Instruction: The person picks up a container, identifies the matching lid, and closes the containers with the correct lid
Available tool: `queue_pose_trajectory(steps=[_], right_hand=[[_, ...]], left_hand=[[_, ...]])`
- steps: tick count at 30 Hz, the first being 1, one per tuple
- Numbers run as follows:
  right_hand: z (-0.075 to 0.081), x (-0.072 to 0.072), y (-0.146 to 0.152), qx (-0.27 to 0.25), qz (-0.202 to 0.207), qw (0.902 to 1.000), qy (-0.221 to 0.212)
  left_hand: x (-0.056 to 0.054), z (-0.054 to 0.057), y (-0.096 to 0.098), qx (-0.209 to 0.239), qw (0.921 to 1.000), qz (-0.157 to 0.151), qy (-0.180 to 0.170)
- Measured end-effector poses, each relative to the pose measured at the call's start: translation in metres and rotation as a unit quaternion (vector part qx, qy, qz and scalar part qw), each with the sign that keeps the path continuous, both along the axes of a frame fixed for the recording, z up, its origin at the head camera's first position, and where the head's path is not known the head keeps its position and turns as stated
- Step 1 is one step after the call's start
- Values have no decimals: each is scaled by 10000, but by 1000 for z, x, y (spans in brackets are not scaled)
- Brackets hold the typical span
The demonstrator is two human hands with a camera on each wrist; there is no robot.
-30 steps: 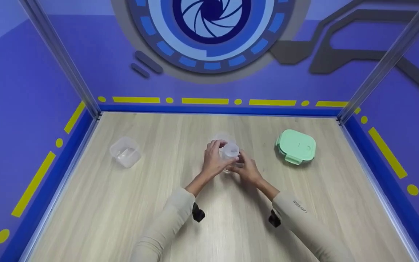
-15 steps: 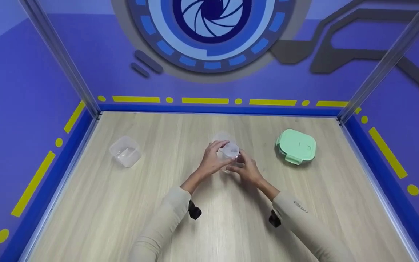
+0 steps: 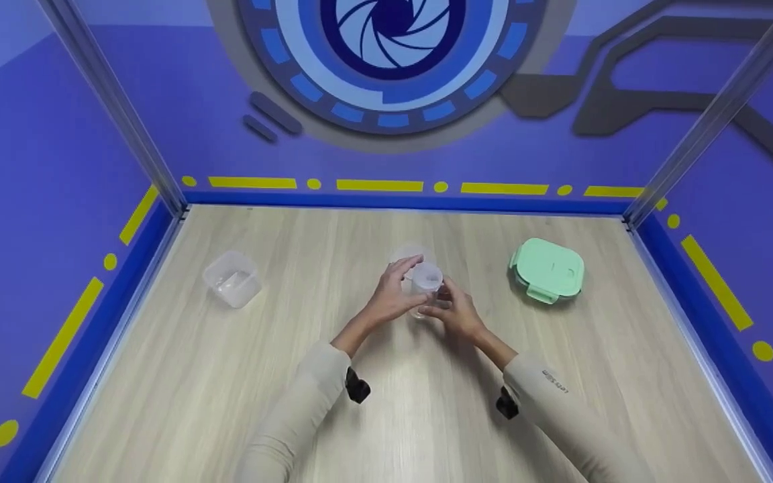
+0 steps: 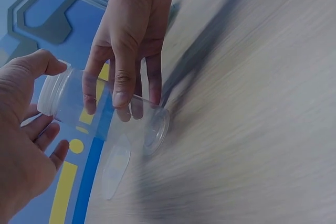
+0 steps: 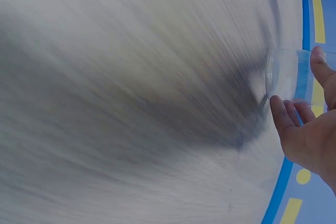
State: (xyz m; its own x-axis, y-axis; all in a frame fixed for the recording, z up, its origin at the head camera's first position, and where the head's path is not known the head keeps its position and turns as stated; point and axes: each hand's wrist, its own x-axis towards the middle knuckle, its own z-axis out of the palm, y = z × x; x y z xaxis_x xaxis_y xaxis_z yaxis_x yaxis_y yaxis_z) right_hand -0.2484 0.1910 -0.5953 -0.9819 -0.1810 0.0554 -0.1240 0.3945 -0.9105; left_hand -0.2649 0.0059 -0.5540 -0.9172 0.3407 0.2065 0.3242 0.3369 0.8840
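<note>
A clear cylindrical jar (image 3: pixel 420 295) with a frosted, ridged top (image 4: pixel 50 95) stands upright near the table's middle. My left hand (image 3: pixel 390 295) curves round that top, thumb at the near side and fingers at the far side. Lower down, my right hand (image 3: pixel 459 312) holds the clear body from the right. In the left wrist view, the right hand's thumb and fingers show on both sides of the jar wall. The right wrist view has the jar's base (image 5: pixel 270 74) beside the right fingertips (image 5: pixel 275 103). Behind the jar lies a flat translucent piece (image 4: pixel 116 169), partly hidden in the head view.
To the left on the wooden table (image 3: pixel 333 268) stands a square translucent container (image 3: pixel 232 282) without a lid. A lunch box with a mint-green clip lid (image 3: pixel 547 268) sits at the right. Blue panels (image 3: pixel 386 161) with metal corner posts enclose the back and sides.
My left wrist and forearm have swung slightly left, and the left hand has turned a little round the jar's top. The right hand keeps its place on the body.
</note>
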Motion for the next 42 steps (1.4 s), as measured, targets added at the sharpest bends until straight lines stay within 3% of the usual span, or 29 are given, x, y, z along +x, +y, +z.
queue_pose_trajectory(steps=[8, 14, 21, 36, 42], right_hand=[[0, 0, 1, 86, -8, 9999, -52], [0, 1, 0, 12, 37, 10000, 31], [0, 1, 0, 156, -35, 9998, -68], [0, 1, 2, 105, 1, 9999, 26], [-3, 0, 1, 85, 71, 9997, 220]], left_hand=[[5, -3, 7, -26, 9979, 615, 225], [6, -2, 12, -8, 9961, 839, 270], [6, -2, 12, -110, 9969, 729, 260], [1, -2, 9, -135, 9998, 74, -101], [2, 0, 6, -335, 9993, -1, 138]])
